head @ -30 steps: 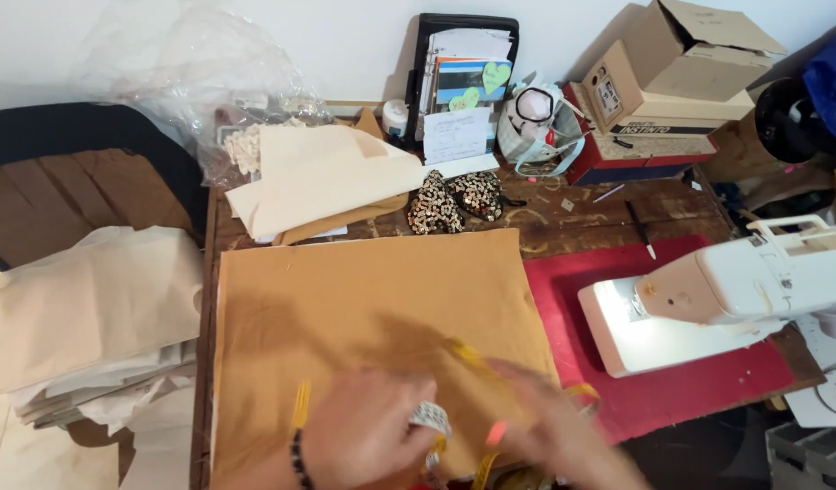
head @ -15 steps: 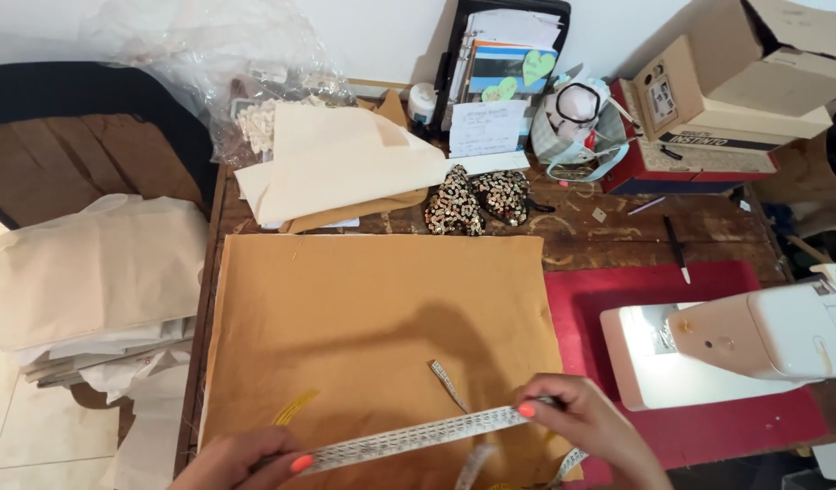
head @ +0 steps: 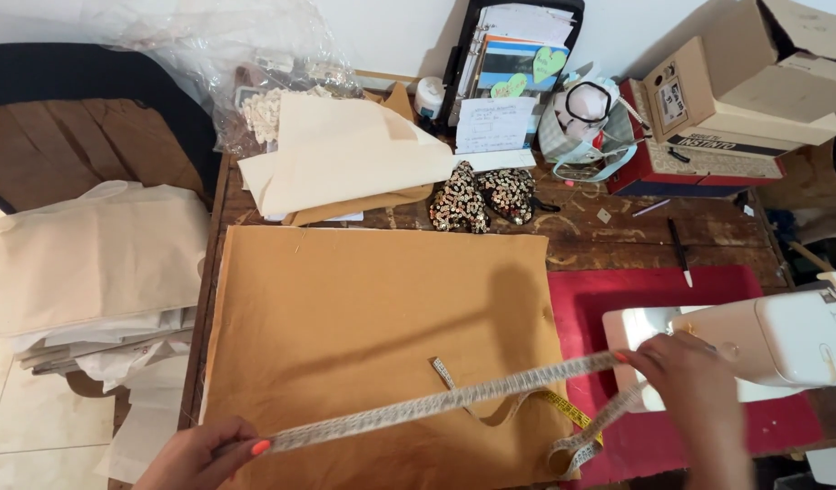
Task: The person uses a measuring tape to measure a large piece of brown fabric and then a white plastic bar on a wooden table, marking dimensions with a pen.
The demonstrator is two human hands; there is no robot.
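Note:
A tan piece of fabric (head: 363, 318) lies flat on the wooden table (head: 609, 227). A pale measuring tape (head: 445, 401) is stretched across its near part. My left hand (head: 205, 451) pinches one end of the tape at the fabric's lower left corner. My right hand (head: 690, 386) holds the tape past the fabric's right edge, over the red mat (head: 654, 290). The tape's slack loops down below my right hand, with a yellow stretch showing. A loose end of the tape lies on the fabric near the middle.
A white sewing machine (head: 781, 340) stands on the red mat at right. Cream fabric (head: 345, 159), a sequinned piece (head: 486, 195), a binder (head: 509, 54), cardboard boxes (head: 736, 91) and a plastic bag (head: 236, 54) crowd the back. A chair with folded cloth (head: 91, 263) stands left. A black pen (head: 679, 249) lies near the mat.
My hands have moved apart, pulling the tape longer and taut across the fabric; the right hand went right past the fabric's edge. The camera view shifted slightly.

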